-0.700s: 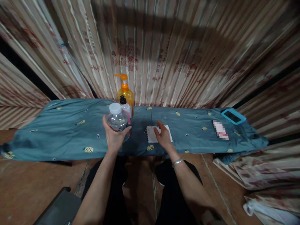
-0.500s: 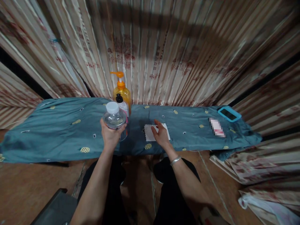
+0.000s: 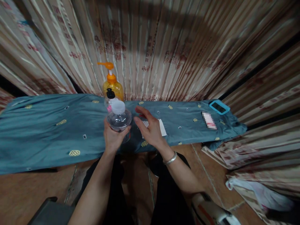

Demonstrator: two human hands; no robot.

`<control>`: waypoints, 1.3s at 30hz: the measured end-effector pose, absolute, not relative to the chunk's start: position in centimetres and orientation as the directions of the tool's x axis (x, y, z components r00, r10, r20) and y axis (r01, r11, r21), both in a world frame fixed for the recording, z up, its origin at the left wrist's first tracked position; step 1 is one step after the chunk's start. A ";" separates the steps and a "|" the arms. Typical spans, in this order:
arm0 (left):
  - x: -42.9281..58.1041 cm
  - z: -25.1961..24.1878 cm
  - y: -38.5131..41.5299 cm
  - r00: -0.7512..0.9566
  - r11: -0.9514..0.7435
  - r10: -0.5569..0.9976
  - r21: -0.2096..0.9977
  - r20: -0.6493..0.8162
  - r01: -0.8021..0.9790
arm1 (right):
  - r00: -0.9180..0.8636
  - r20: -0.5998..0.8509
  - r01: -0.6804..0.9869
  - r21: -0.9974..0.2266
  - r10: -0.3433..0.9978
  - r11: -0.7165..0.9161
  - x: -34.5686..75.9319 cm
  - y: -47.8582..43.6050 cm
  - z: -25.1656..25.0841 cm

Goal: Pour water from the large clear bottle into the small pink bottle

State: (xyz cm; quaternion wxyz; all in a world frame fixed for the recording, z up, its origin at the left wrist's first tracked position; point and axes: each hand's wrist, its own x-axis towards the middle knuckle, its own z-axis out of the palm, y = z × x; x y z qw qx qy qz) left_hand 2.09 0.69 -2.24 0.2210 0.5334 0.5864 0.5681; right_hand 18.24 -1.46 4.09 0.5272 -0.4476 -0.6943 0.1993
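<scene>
My left hand [image 3: 113, 136] is wrapped round a clear plastic bottle [image 3: 119, 120] with a white cap, held upright over the near part of the table. Close to its right, my right hand [image 3: 150, 129] hovers with fingers spread, apart from the bottle and holding nothing. Beneath that hand lies a white cloth or paper [image 3: 162, 127], partly covered by it. Just behind the clear bottle stands a smaller bottle with a black top [image 3: 110, 93], its lower part hidden. An orange pump bottle [image 3: 117, 89] rises behind both.
A teal patterned cloth [image 3: 91, 117] covers the narrow table. Toward its right end lie a blue-framed device [image 3: 219, 107] and a blurred pink-and-white item [image 3: 209, 120]. Striped curtains [image 3: 150, 50] hang along the back and sides. A grey seat-like object [image 3: 51, 212] is at lower left.
My right hand has lifted off the white cloth or paper and come up and left toward the clear bottle. The bottle has shifted slightly right in my left hand. The view has turned a little.
</scene>
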 end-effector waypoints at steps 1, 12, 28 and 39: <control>2.0 -2.2 0.7 -0.334 -0.195 0.882 0.902 0.333 0.386 | -0.061 0.587 0.409 -0.723 0.807 0.557 17.4 -1.3 5.0; 0.9 -2.3 0.3 -0.329 -0.178 0.883 0.887 0.335 0.425 | -0.175 0.528 0.517 -0.669 0.831 0.534 12.7 -0.1 6.6; -0.5 -2.1 1.0 -0.309 -0.209 0.889 0.900 0.338 0.381 | 0.375 0.161 0.910 -0.251 0.913 -0.330 35.1 2.0 -10.2; 0.3 -1.7 1.3 -0.312 -0.217 0.879 0.885 0.361 0.413 | 0.263 0.079 0.945 -0.222 0.962 -0.240 34.5 -1.6 -8.3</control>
